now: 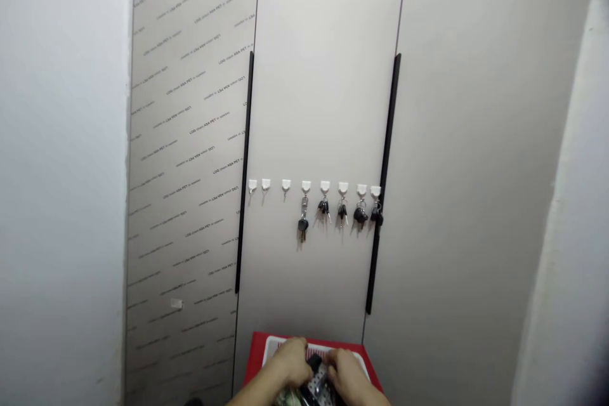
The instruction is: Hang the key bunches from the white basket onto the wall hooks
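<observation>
Low in the head view, my left hand (292, 361) and my right hand (345, 373) are over a white basket (268, 347). The fingers of my left hand curl down beside a small black object (314, 363); its kind cannot be made out. Close to that object from the other side, the fingers of my right hand are bent together. Whatever either hand grips is hidden by the fingers. Below and between them lies a pale dotted item (320, 386), with dark and greenish things partly covered by my hands and forearms.
The basket rests on a red surface (257, 346). Ahead stand tall pale panels (323, 76) with long black handles (391, 120). A row of white hooks (306, 186) crosses the middle panel; bunches of keys (303, 225) hang from several. White walls (61, 171) flank both sides.
</observation>
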`<state>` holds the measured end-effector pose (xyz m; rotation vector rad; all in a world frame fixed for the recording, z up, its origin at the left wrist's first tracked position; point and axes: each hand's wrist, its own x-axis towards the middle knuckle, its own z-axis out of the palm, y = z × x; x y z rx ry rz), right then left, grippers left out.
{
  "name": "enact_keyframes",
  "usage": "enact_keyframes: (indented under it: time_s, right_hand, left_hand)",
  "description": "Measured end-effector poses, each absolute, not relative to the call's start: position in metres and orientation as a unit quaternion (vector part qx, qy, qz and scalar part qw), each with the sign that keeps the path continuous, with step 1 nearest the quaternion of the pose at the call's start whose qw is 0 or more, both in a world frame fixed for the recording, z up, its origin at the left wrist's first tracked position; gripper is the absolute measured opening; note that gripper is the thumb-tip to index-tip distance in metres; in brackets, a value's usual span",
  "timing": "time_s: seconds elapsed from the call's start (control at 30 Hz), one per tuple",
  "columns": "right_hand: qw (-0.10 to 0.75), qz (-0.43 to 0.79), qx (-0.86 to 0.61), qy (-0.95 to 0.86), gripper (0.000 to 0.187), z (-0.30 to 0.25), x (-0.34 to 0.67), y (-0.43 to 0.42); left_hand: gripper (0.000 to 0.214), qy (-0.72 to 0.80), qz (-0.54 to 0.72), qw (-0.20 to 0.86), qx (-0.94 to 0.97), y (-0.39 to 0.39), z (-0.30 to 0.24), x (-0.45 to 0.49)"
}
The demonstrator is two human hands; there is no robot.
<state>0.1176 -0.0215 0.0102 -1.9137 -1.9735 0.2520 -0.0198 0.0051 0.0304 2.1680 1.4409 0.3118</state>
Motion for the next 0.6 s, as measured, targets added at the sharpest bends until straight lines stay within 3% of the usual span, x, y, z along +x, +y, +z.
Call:
enact_keyframes:
  time_s: [0.13,0.23,0.33,0.5,0.6]
  right_hand:
    - [0.225,0.086,-0.654,-0.717,0.024,0.059,0.128,-0.009]
    - [0.400,0.057,-0.619,-0.673,0.023,0.132,0.140,0.009]
    - [0.535,0.005,-0.624,-0.570,0.038,0.199,0.149,0.029]
    - [0.553,-0.015,-0.656,-0.514,0.046,0.236,0.151,0.064]
    - [0.554,-0.012,-0.658,-0.510,0.049,0.230,0.150,0.081]
  left_hand:
    - [0.043,0.515,0.198,0.279,0.786,0.024,0.072,-0.020]
    - [0.039,0.526,0.318,0.259,0.745,0.051,0.124,-0.018]
    - [0.037,0.528,0.431,0.249,0.689,0.077,0.175,-0.008]
    - [0.036,0.559,0.494,0.240,0.621,0.101,0.213,0.018]
    - [0.021,0.558,0.507,0.262,0.602,0.109,0.213,0.029]
